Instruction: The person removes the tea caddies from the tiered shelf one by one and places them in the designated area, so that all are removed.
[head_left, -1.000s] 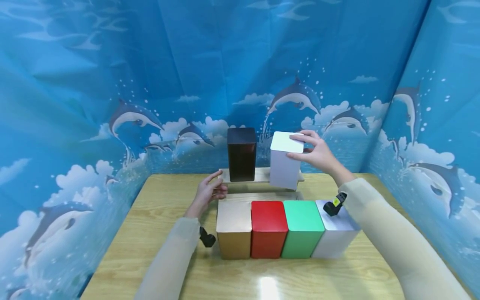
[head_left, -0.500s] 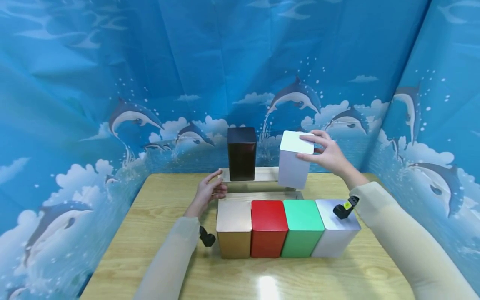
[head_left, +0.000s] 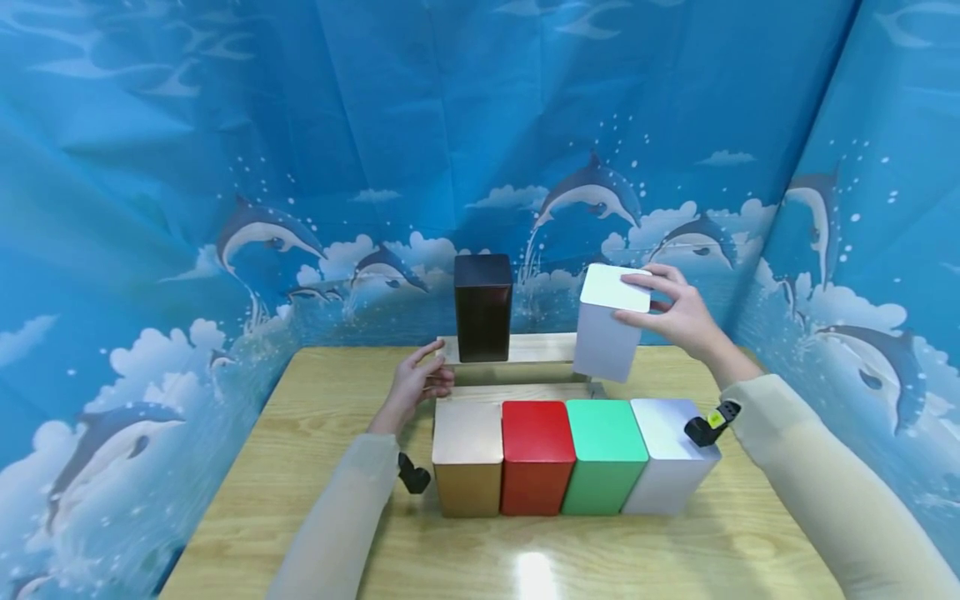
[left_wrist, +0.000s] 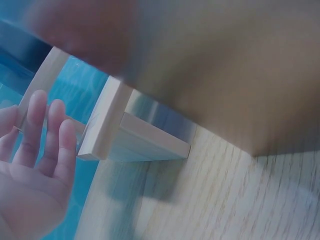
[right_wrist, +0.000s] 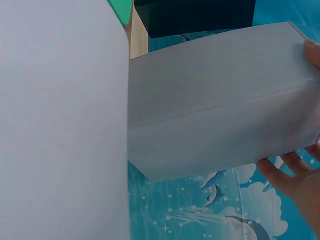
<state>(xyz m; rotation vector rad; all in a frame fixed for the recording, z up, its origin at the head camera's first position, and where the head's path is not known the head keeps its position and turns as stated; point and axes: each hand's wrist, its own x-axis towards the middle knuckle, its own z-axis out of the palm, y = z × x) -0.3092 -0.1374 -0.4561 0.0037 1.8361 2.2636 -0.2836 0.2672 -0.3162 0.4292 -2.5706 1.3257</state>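
White box [head_left: 606,340], its long axis nearly upright, lies to the left of the right hand [head_left: 681,313], whose grip clasps its top; it is over the right end of the wooden rack [head_left: 543,347], contact unclear. The left hand [head_left: 411,385] is farther, fingers loose, by the rack's left end, 1 black box [head_left: 483,317] between.

Cream sleeves [head_left: 817,475], black wrist cameras [head_left: 412,475], yellow patch [head_left: 714,418] on right one, possibly a label
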